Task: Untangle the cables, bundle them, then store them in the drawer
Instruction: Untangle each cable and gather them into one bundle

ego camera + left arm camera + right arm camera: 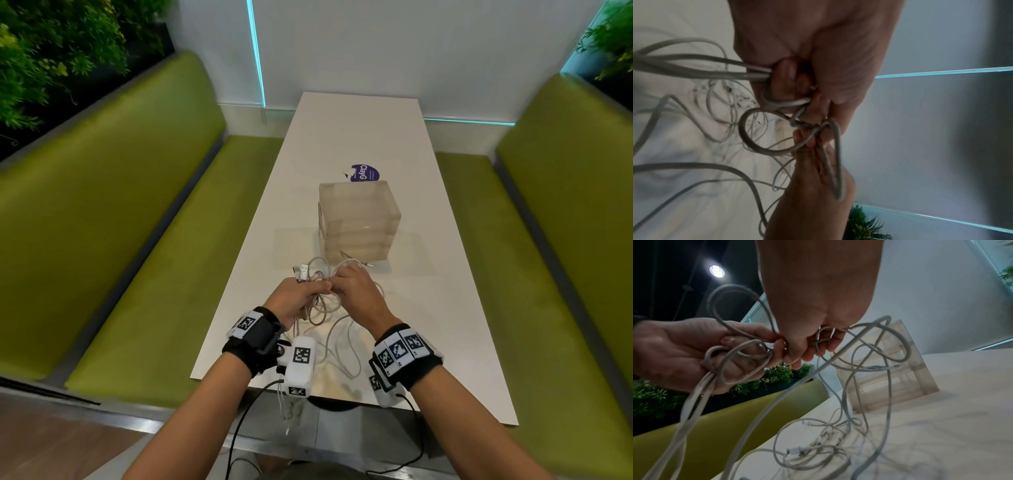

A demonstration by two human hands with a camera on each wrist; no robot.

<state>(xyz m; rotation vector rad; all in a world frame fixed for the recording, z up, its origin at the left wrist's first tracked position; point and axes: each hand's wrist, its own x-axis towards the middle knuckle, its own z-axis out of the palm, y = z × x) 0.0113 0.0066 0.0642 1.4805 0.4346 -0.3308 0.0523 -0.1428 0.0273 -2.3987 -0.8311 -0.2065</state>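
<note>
Above the white desk (445,308), the left hand (297,300) grips gathered strands of the thin, pale grey tangled cables (337,329); the right hand (358,294) pinches a loop at the knot. Light, limp, likely to snag (translucent plastic drawer box (359,219) waits nearby): best taken near the plugs.

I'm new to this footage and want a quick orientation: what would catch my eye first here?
First, the two hands, left hand and right hand, meeting over the near half of the white table, both gripping a tangle of white cables whose loose loops trail toward the table's near edge. Just beyond them stands a translucent drawer box, with bright green benches on both sides.
</note>
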